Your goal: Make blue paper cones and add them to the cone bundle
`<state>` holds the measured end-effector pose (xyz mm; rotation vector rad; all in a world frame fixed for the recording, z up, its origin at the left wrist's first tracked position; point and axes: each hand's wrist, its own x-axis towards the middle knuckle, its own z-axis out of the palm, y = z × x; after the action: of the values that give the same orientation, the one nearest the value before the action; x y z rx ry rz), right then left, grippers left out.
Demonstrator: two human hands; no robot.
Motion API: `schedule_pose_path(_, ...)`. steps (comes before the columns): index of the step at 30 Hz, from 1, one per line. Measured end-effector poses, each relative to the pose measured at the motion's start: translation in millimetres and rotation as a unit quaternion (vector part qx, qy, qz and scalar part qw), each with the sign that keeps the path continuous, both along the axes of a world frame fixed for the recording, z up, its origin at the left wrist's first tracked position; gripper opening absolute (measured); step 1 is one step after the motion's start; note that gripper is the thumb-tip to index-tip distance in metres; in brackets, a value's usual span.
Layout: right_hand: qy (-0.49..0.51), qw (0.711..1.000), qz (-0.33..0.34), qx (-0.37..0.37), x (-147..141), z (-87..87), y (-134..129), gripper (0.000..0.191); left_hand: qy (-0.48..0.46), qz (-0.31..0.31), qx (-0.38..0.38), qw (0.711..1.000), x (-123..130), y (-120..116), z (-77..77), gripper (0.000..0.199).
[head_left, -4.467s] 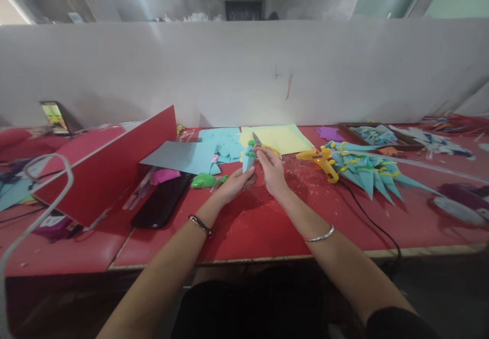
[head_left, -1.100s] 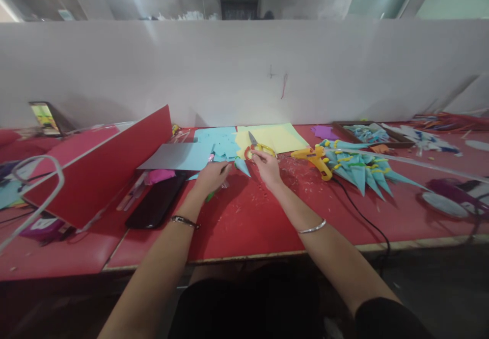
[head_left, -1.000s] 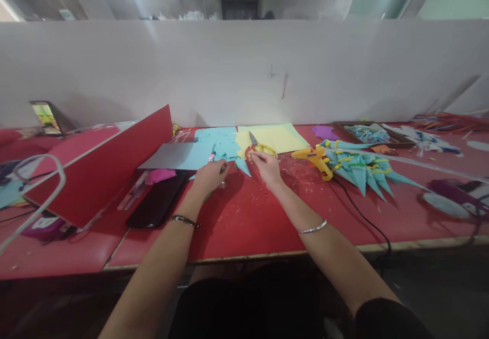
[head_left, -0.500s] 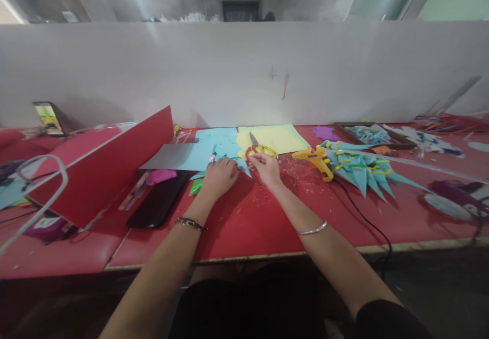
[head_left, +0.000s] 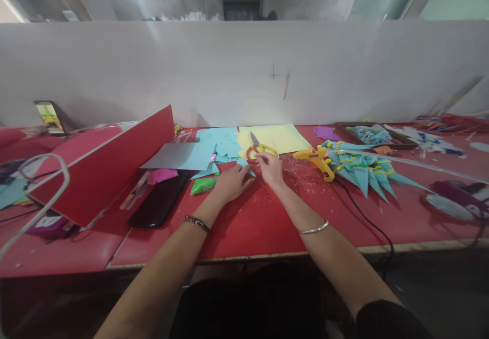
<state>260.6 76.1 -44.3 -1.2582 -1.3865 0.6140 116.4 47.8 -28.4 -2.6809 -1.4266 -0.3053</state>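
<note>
My left hand (head_left: 232, 182) lies low over the red tabletop, fingers stretched forward and thumb apart. Close to its fingertips is a small light blue paper piece (head_left: 242, 162), partly hidden by the hand. My right hand (head_left: 270, 170) is held in a pinch just right of that piece; whatever is between its fingertips is too small to make out. Behind the right hand, scissors (head_left: 254, 138) with red and yellow handles rest on pale yellow paper (head_left: 288, 134). Beside my left wrist sits a bright green packet (head_left: 203, 186).
A yellow glue gun (head_left: 319, 162) and light blue paper cones (head_left: 361, 173) lie to the right, with a trailing black cord. On the left are a black phone (head_left: 158, 201), a grey sheet (head_left: 178, 157) and an upright red board (head_left: 114, 163). A white wall (head_left: 229, 74) rises behind.
My left hand has slid slightly right and towards me, its thumb spreading, uncovering more green packet and blue scraps. My right hand has shifted only slightly right.
</note>
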Motion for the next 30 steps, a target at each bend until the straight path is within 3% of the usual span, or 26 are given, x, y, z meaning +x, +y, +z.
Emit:
schedule_pose_path(4,-0.101,0.994,0.031,-0.039,-3,-3.2,-2,0.022,0.007,0.016,-0.016,1.0,-1,2,0.3,0.042)
schedule_pose_path(10,-0.131,0.989,0.048,-0.053,-5,-5.6,-4,0.029,-0.008,0.004,-0.024,1.0,-3,2,1.0,0.044)
schedule_pose_path(14,-0.126,0.989,0.048,-0.064,-4,-5.9,-2,0.041,-0.02,-0.004,-0.04,0.999,-3,4,0.2,0.044)
schedule_pose_path(25,-0.06,0.993,0.033,-0.099,-2,-13.0,5,0.028,-0.078,-0.047,-0.054,0.994,-7,12,-4.7,0.024)
schedule_pose_path(30,-0.017,0.991,0.031,-0.128,0,-15.8,9,0.024,-0.19,-0.089,-0.073,0.975,-8,17,-11.7,0.013)
